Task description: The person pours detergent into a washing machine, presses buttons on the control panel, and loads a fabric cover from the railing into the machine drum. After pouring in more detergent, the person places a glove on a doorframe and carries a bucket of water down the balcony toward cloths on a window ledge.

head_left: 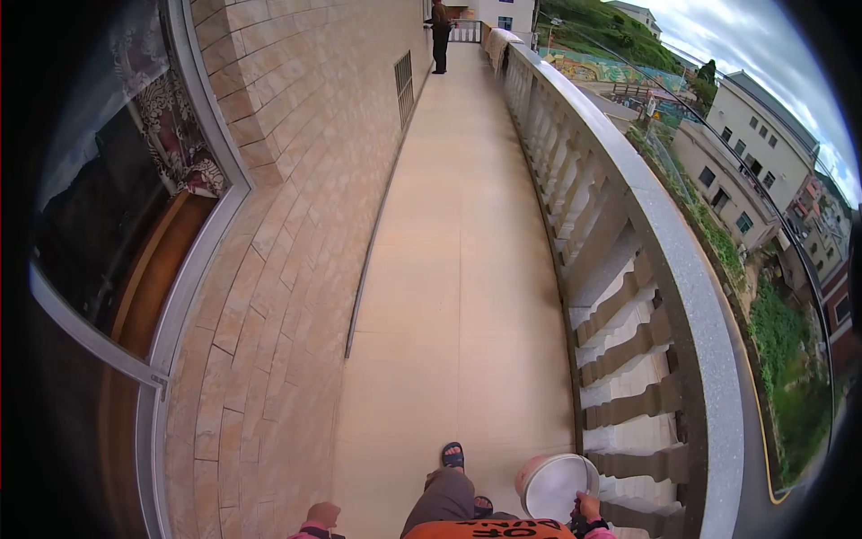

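At the bottom of the head view, my right hand [588,507] is closed at the right side of a bucket [555,487], where its thin handle meets the rim. The bucket is white inside with a pinkish outer wall, and it tilts so that its inside faces me. Nothing can be made out in it. My left hand [323,515] hangs low near the brick wall, fingers curled in, with no object visible in it. Pink cuffs show at both wrists.
A tiled walkway [458,225] runs ahead between a brick wall [296,207] and a stone balustrade [664,242]. A window [153,359] is at left. Far along stands a person [440,40] in dark clothes. Cloth [496,47] hangs over the railing near the far end.
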The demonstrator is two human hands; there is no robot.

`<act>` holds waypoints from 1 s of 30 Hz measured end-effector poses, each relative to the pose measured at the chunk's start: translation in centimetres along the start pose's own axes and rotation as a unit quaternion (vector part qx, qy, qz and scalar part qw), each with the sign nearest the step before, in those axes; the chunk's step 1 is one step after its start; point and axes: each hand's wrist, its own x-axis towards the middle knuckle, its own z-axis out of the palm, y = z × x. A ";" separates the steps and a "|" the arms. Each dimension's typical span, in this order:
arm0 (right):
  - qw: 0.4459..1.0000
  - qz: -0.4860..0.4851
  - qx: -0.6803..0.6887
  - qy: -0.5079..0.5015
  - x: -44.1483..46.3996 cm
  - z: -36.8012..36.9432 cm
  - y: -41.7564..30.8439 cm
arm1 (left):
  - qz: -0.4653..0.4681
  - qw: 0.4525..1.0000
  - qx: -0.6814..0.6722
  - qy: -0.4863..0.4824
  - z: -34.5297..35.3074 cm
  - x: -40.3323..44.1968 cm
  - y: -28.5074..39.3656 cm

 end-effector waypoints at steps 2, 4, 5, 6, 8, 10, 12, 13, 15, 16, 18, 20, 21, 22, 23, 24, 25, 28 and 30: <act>0.999 -0.016 -0.033 0.015 2.1 3.4 -7.4 | 0.038 0.962 0.232 -0.138 -3.2 3.7 1.7; 0.999 -0.015 -0.041 0.020 5.0 6.2 -11.9 | 0.028 0.955 0.197 -0.221 -5.3 8.4 1.3; 0.998 -0.017 -0.063 0.026 5.5 7.6 -14.3 | 0.016 0.957 0.197 -0.214 -6.7 10.8 1.6; 0.996 -0.043 -0.079 0.024 8.0 10.8 -19.9 | 0.006 0.963 0.197 -0.184 -9.2 16.2 2.5; 0.998 -0.041 -0.044 0.033 9.9 14.8 -26.8 | -0.023 0.968 0.193 -0.161 -12.8 21.7 4.9; 0.999 -0.011 -0.026 0.036 11.9 17.9 -32.9 | 0.079 0.960 0.205 -0.175 -20.1 29.7 6.9; 0.999 -0.034 -0.005 0.022 15.3 20.5 -37.3 | -0.207 0.930 -0.295 0.069 -28.4 35.4 12.1; 0.999 -0.015 -0.004 0.030 15.5 22.5 -40.5 | -0.186 0.937 -0.274 0.109 -31.9 39.1 13.0; 0.999 -0.002 0.000 0.034 18.1 26.9 -47.8 | -0.160 0.941 -0.253 0.156 -40.1 46.8 15.8; 1.000 -0.004 -0.012 0.020 19.8 28.8 -51.2 | -0.181 0.930 -0.275 0.166 -44.8 49.8 18.0; 0.999 0.008 -0.028 0.012 22.2 30.7 -55.0 | -0.210 0.919 -0.291 0.163 -49.4 54.3 19.4; 0.990 -0.048 -0.136 0.004 27.1 35.7 -62.6 | -0.159 0.926 -0.235 0.249 -52.8 62.9 17.3; 0.990 -0.038 -0.133 -0.011 27.7 38.2 -64.5 | -0.155 0.929 -0.211 0.262 -54.0 65.5 17.0; 0.990 -0.036 -0.133 -0.020 28.9 40.1 -67.7 | -0.154 0.954 -0.180 0.181 -56.5 67.2 18.3; 0.994 -0.024 -0.109 -0.015 30.1 41.9 -70.3 | -0.155 0.963 -0.167 0.144 -58.6 68.9 19.3; 0.996 -0.013 -0.088 -0.006 31.2 43.3 -73.2 | -0.153 0.970 -0.158 0.106 -59.6 71.2 19.9; 0.996 -0.012 -0.088 0.000 32.2 44.1 -76.1 | -0.107 0.985 -0.109 0.085 -60.8 73.1 20.5; 1.000 0.017 0.009 0.015 34.8 48.7 -84.8 | 0.044 0.966 0.233 -0.100 -67.3 79.6 23.3; 0.998 0.011 -0.007 0.058 36.1 51.9 -91.8 | 0.088 0.942 0.283 -0.155 -71.5 84.7 25.0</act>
